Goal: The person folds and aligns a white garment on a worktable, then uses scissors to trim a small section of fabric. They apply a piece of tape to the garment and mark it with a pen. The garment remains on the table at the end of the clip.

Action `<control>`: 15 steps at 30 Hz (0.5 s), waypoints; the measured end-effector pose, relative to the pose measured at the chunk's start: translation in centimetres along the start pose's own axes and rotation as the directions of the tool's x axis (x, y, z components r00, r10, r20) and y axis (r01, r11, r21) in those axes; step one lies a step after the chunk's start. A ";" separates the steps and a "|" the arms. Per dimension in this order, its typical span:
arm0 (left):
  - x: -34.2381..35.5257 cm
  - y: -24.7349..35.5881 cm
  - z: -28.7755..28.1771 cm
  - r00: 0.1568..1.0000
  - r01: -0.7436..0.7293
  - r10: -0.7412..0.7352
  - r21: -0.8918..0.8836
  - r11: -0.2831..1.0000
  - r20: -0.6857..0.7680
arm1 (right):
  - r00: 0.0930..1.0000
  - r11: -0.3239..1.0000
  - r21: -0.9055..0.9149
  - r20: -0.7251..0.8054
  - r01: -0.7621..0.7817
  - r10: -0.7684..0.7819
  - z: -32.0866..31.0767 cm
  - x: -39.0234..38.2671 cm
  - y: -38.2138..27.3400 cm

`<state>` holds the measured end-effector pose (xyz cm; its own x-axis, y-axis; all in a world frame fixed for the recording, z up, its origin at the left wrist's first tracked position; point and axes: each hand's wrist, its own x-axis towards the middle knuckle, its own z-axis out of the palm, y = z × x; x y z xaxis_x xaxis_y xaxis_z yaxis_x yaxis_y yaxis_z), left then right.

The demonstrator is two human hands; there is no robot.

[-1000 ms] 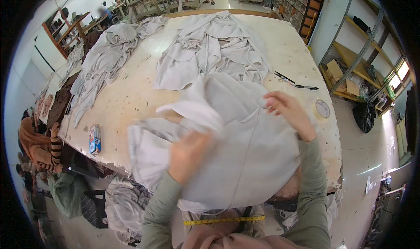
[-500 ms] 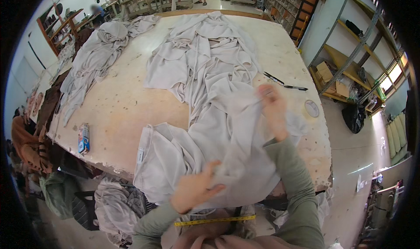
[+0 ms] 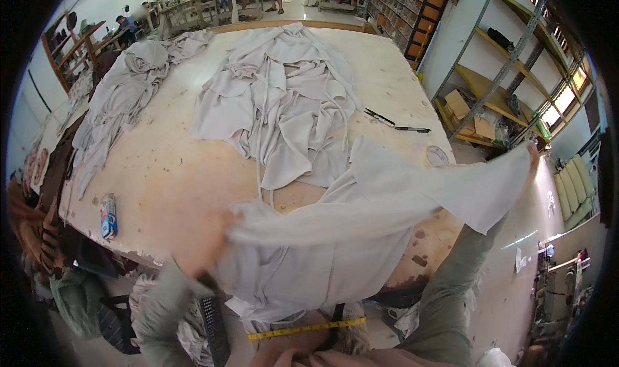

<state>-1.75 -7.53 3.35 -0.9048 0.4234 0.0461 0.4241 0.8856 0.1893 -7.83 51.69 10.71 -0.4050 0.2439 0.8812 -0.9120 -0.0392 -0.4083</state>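
A light grey garment (image 3: 322, 228) of thin cloth is stretched sideways across the near edge of the table, between my two hands. My left hand (image 3: 201, 243) grips its left end; the fingers are smeared by motion. Far out to the right, past the table edge, my right hand (image 3: 533, 157) is closed on the other end, mostly hidden behind the raised cloth. The lower part of the garment hangs down in front of me. Beyond it lies a heap of similar grey garments (image 3: 284, 102) with thin straps trailing toward me.
The worn pale table (image 3: 155, 173) also bears another grey cloth pile (image 3: 129, 83), a small blue carton (image 3: 108, 216), two pens (image 3: 412, 129) and a tape roll (image 3: 437, 155). A yellow measuring tape (image 3: 306, 329) hangs before me. Metal shelving (image 3: 496, 96) stands right.
My hands have moved apart, the right one outward past the table edge, the left one leftward and up. The bunched garment is now drawn out between them. The view has shifted slightly.
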 end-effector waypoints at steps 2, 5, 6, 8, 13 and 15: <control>5.1 -4.3 -4.9 0.940 0.192 -0.137 0.152 0.970 -0.313 | 0.854 0.834 -0.376 -0.482 -0.404 0.196 2.3 0.8 0.3; 11.8 -9.7 -13.2 0.413 0.399 0.095 0.274 0.875 -0.906 | 0.882 0.944 -0.184 -0.439 -0.276 0.172 6.8 1.1 1.2; 12.9 -10.9 -15.4 0.314 0.307 0.175 0.274 0.911 -0.933 | 0.905 0.960 -0.188 -0.411 -0.205 0.113 7.8 1.0 0.9; 12.9 -12.6 -18.1 0.228 0.171 0.178 0.219 0.961 -0.957 | 0.940 0.989 -0.126 -0.339 -0.082 0.035 9.0 0.7 -0.5; 6.6 -14.8 -16.2 0.536 0.089 0.250 0.349 0.933 -0.806 | 0.855 0.741 -0.433 -0.339 -0.513 0.394 8.2 -2.5 -5.6; 3.2 -15.4 -12.0 0.639 0.027 0.270 0.372 0.928 -0.720 | 0.716 0.543 -0.500 -0.268 -0.675 0.644 8.0 -5.4 -6.1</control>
<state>-11.70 -22.11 12.39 -0.4926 0.3722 0.7867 0.3838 0.9042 -0.1875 -0.56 42.84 10.33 -0.8604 0.4087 0.3045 -0.1891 0.2988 -0.9354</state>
